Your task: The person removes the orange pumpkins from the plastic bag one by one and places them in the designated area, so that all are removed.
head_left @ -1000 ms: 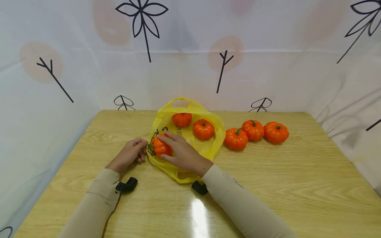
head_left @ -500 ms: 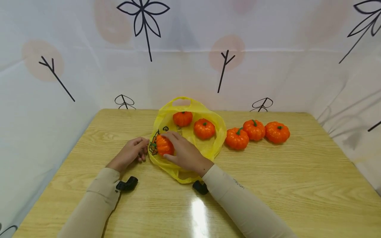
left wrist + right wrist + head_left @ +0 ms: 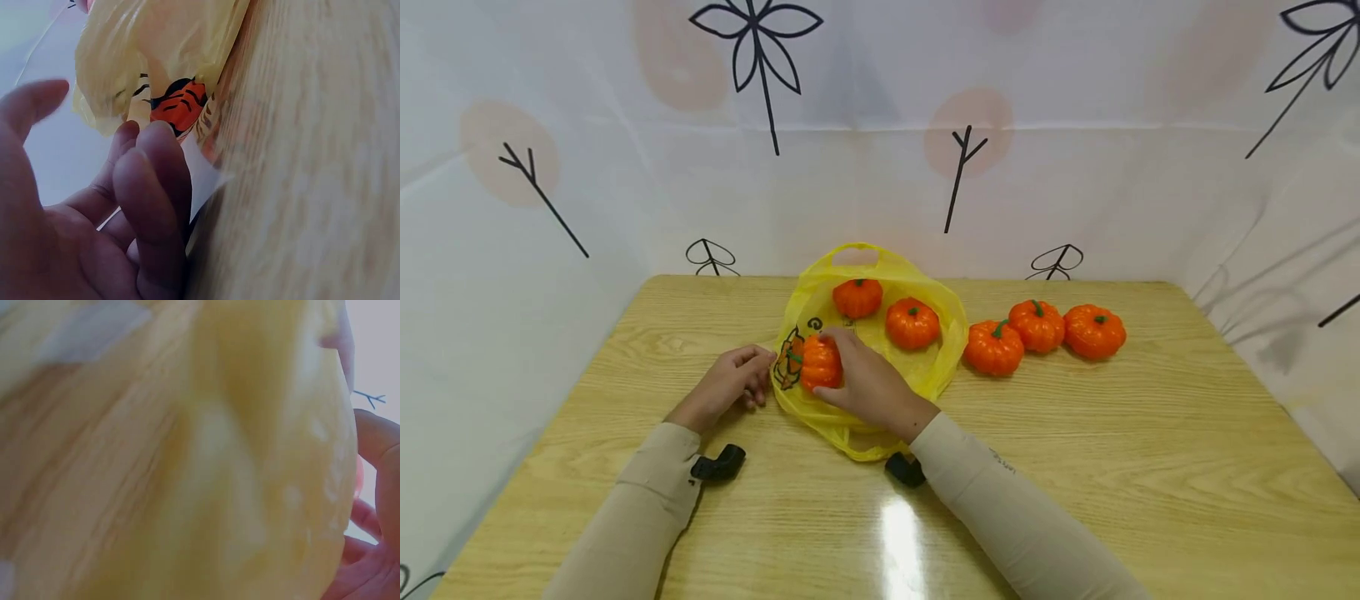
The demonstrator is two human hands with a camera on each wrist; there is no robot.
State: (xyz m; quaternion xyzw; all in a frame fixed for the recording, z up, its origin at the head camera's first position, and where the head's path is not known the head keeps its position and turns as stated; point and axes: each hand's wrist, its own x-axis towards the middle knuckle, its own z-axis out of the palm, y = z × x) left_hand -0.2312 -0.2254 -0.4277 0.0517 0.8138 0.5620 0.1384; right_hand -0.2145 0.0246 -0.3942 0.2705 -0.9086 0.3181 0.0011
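Observation:
A yellow plastic bag (image 3: 880,271) lies mouth-up on the wooden table, its rim spread in a ring. Inside at the left, my right hand (image 3: 876,387) holds a small orange pumpkin (image 3: 820,364), thumb on the near side and fingers on the far side, green stem pointing left. Two more pumpkins, one at the back (image 3: 857,298) and one at the right (image 3: 913,323), sit in the bag. My left hand (image 3: 735,379) rests beside the bag's left edge; in the left wrist view its fingers are loosely bent near the plastic, the thumb apart. Yellow plastic hides most of the right wrist view.
Right of the bag, a row of three pumpkins stands on the table: a near one (image 3: 994,348), a middle one (image 3: 1037,326) and a far right one (image 3: 1095,332). A patterned white cloth (image 3: 865,183) hangs behind the table (image 3: 1112,467).
The pumpkin under my right hand has shifted slightly right, away from the bag's left rim, and my right fingers have drawn in around it. My left hand has stayed nearly still.

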